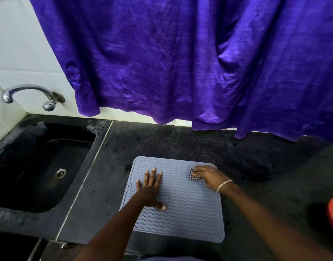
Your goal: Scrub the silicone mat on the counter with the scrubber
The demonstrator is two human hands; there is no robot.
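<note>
Right hand (206, 177) grips scrubber (194, 176) at mat (182, 210) upper right. Left hand (149, 187) flat, fingers spread, likely pinning mat against sliding.

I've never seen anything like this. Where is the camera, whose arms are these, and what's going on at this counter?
There is no machine here. A person wears one camera on the head, and it looks down at their own two hands. The left hand lies flat, fingers spread, on a grey-blue silicone mat, which lies on a dark counter. The right hand, with a bangle at its wrist, grips a small checkered scrubber against the mat's far right corner. Left of the counter is a dark sink with a tap above it. A purple cloth hangs behind.
</note>
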